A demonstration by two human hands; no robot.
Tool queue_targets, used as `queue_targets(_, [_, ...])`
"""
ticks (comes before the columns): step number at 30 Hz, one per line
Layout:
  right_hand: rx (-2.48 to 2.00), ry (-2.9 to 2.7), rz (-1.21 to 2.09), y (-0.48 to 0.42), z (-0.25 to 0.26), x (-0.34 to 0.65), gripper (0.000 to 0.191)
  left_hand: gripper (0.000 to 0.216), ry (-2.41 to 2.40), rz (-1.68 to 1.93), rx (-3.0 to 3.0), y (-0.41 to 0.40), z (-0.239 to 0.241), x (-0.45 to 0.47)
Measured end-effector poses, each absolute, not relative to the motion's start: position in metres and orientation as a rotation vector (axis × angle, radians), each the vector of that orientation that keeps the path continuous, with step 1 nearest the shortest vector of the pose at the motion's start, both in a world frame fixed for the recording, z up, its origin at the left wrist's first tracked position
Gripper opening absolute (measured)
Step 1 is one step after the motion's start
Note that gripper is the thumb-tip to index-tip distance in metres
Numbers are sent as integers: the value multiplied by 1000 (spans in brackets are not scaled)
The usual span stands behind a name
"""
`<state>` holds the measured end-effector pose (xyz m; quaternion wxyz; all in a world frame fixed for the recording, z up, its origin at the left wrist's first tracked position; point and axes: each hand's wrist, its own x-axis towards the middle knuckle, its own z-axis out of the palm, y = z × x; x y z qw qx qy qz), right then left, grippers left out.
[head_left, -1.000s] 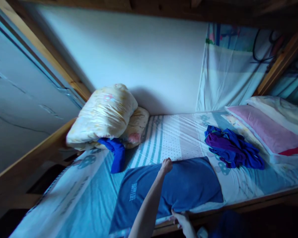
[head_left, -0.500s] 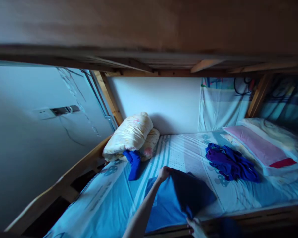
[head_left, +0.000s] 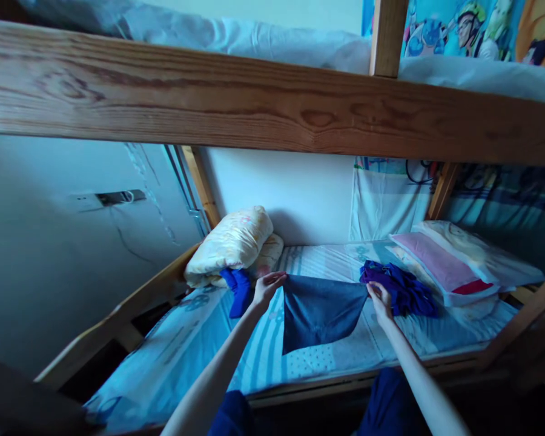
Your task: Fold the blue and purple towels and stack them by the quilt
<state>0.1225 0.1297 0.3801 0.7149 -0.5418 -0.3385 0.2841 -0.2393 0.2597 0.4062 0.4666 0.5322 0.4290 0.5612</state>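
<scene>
- Left hand (head_left: 267, 287) and right hand (head_left: 380, 298) each pinch one upper corner of a dark blue-grey, flat fabric garment (head_left: 322, 312), apparently to keep its edge taut.
- From where I stand, it hangs over the blue-and-white patterned cotton-like bedsheet (head_left: 177, 348); hem contact unclear.
- Overhead: brown, straight wooden bunk beam (head_left: 254, 103). Behind: pale, flat painted wall (head_left: 290, 188).

A single head-worn view faces forward and down into the lower bunk (head_left: 163, 369). The wooden rail (head_left: 272, 115) spans the upper frame close by; the left hand (head_left: 266, 290) and right hand (head_left: 382, 300) show below mid-height, the white wall (head_left: 277, 184) farther back.
</scene>
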Motion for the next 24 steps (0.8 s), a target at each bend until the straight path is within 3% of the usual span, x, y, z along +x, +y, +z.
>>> queue_targets(10, [-1109, -1135, 556, 149, 463, 131, 52, 74, 1214, 1464, 1446, 230, 475, -264])
queue_targets(24, [-1211, -1240, 631, 127, 466, 131, 48, 73, 1213, 1372, 1340, 198, 457, -280])
